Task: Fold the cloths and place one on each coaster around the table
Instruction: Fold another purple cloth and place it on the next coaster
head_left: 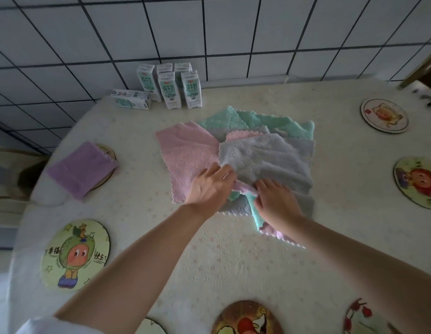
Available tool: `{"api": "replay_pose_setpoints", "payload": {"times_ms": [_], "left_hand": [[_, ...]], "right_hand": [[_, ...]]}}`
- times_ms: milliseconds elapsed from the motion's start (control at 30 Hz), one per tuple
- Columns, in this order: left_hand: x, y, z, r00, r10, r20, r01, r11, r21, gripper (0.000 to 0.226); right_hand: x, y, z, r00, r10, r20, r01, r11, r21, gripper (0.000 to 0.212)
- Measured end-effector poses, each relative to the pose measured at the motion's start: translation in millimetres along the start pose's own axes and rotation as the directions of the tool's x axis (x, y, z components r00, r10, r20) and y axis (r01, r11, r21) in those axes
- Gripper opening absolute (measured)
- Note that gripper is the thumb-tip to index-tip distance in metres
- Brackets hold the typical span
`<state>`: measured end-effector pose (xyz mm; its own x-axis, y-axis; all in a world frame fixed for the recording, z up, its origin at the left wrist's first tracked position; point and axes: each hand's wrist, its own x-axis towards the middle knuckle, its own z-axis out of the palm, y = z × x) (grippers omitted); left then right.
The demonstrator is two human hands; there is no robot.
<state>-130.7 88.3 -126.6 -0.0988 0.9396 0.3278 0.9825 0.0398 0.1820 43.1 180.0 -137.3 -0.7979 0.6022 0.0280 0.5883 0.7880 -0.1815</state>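
Note:
A loose pile of cloths lies at the table's middle: a pink cloth on the left, a grey cloth on top, green cloths behind. My left hand rests on the pink cloth, fingertips at the grey cloth's near corner. My right hand pinches a pink and green edge at the pile's front. A folded purple cloth sits on a coaster at the left. Bare picture coasters ring the table: near left, front, right, far right.
Several milk cartons stand at the table's far edge by the tiled wall, one lying flat. Two more coasters peek in at the bottom edge. A chair shows at the far right.

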Motion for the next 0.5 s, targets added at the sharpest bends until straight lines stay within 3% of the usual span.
{"api": "replay_pose_setpoints", "payload": {"times_ms": [133,200,267,367,500], "left_hand": [[19.4,-8.7,-24.7,0.997,-0.077,0.022,0.079,0.992,-0.102,0.003],[29.7,-12.3,-38.2,0.991,-0.128,0.028,0.131,0.979,-0.159,0.017],[38.7,-13.3,-52.2,0.980,-0.193,0.050,0.199,0.958,-0.206,0.028],[48.2,-16.8,-66.3,0.954,-0.292,0.070,0.301,0.926,-0.227,0.020],[54.5,-23.0,-69.8,0.945,-0.319,0.079,0.328,0.917,-0.225,0.017]], "right_hand": [[16.5,17.9,-22.4,0.990,0.139,-0.031,-0.133,0.980,0.147,0.016],[22.9,31.9,-34.8,0.982,0.189,-0.030,-0.178,0.959,0.223,0.012],[26.2,43.2,-47.2,0.985,0.174,0.015,-0.170,0.935,0.311,0.018],[24.9,46.5,-65.7,0.990,0.121,0.077,-0.141,0.909,0.393,0.026],[22.5,45.1,-73.4,0.996,0.063,0.070,-0.083,0.939,0.335,0.031]]}}
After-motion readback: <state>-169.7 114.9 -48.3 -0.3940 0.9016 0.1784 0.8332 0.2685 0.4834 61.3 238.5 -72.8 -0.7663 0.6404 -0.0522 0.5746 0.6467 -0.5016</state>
